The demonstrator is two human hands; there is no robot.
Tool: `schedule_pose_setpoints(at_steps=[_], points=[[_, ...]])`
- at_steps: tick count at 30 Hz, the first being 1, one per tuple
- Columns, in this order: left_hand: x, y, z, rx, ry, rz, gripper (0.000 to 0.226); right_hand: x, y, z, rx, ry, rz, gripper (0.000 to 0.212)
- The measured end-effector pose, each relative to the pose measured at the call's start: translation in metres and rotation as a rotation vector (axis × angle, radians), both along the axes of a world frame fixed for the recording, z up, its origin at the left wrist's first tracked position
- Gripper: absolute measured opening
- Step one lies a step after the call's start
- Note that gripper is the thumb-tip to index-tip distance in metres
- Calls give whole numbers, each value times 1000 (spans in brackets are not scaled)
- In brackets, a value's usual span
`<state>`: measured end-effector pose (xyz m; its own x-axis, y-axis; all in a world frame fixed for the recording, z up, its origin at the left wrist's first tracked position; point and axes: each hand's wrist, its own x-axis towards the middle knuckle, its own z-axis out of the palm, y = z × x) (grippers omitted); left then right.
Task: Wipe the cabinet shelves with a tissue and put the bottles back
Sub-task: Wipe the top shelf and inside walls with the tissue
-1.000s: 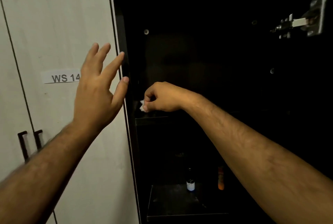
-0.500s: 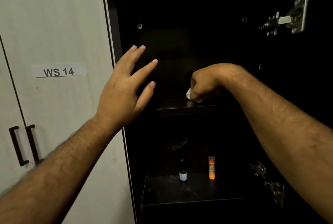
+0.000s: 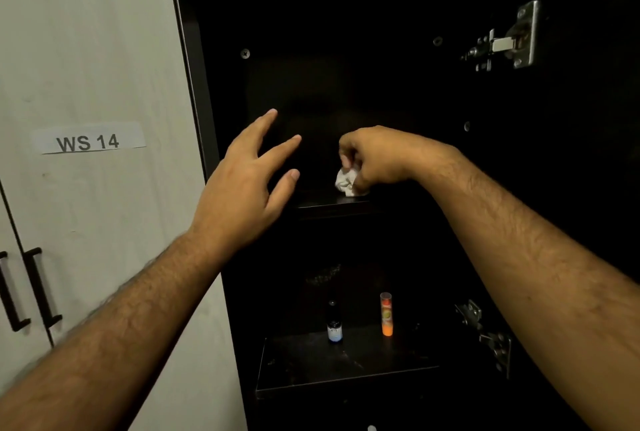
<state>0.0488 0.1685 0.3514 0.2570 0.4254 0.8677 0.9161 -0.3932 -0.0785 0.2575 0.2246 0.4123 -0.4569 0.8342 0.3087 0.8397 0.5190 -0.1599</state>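
Tissue, a crumpled white wad of paper [image 3: 348, 182], sits on the front edge of the dark upper shelf [image 3: 332, 202] inside the tall black cabinet [image 3: 346, 49]; the right hand [image 3: 377, 157] comes in from the right and pinches it from above with curled fingers, the fingertips themselves hidden behind the wad and the knuckles; whether the tissue is pressed flat to the board or just resting on it is hard to tell; the left hand [image 3: 247, 184] hovers just left of it with fingers spread and straight, holding nothing, its palm covering the left end of the upper shelf, so contact with the board cannot be judged; on the dark lower shelf [image 3: 346, 366] stand 2 bottles, upright and a little apart: a small dark glass bottle with a pale label [image 3: 334, 323] on the left and a slim orange plastic tube-shaped bottle with a clear cap [image 3: 386, 314] on the right; label text on both is too small to read; the cabinet's back wall and sides are nearly lost in shadow; a silver metal hinge [image 3: 509, 39] shows at upper right and a second, dimmer hinge [image 3: 485, 333] lower down, partly cut by the right forearm; to the left is a pale cupboard door [image 3: 97, 49] with a white paper label reading "WS 14" [image 3: 88, 141] and 2 black handles [image 3: 29, 288], the leftmost cut off by the frame edge
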Motion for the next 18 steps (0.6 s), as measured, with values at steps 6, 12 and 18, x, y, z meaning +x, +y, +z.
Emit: schedule_pose_setpoints(at_steps=[6, 12, 18], points=[[-11, -8, 2, 86, 38, 26, 48, -10, -6, -11, 92, -26, 24, 15], [-33, -23, 0, 134, 41, 25, 50, -47, -17, -26, 86, 29, 135, 28], [-63, -42, -3, 81, 59, 54, 50, -76, -36, -41, 109, 112, 165, 35]])
